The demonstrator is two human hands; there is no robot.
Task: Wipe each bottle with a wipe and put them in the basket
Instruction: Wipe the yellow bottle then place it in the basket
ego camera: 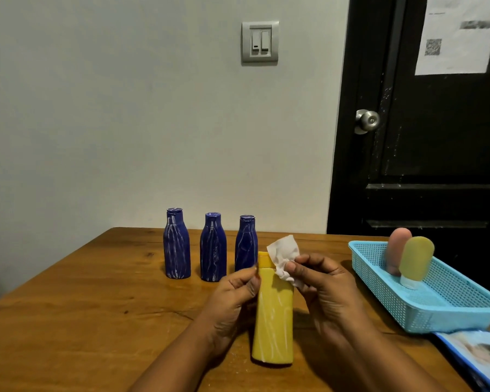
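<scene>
Now left fingers (248, 282) grip the streaked yellow plastic bottle (273, 321) so right fingers (293, 267), pinching a crumpled white wipe (283, 254), can rub it.

I see a yellow bottle (272, 321) streaked with white, and three dark blue bottles (213, 250) with similar white streaks. The wipe (285, 257) is white. The basket (450, 318) is light blue mesh, with a pink tube (397, 250) and an olive-yellow tube (416, 258) in it. The counter (82, 306) is brown wood grain.

My left grip (232, 298) curls round a yellow plastic bottle (273, 321); my right grip (323, 292) pinches a crumpled white wipe (283, 256) between thumb and fingertips. Both forearms reach forward.
</scene>
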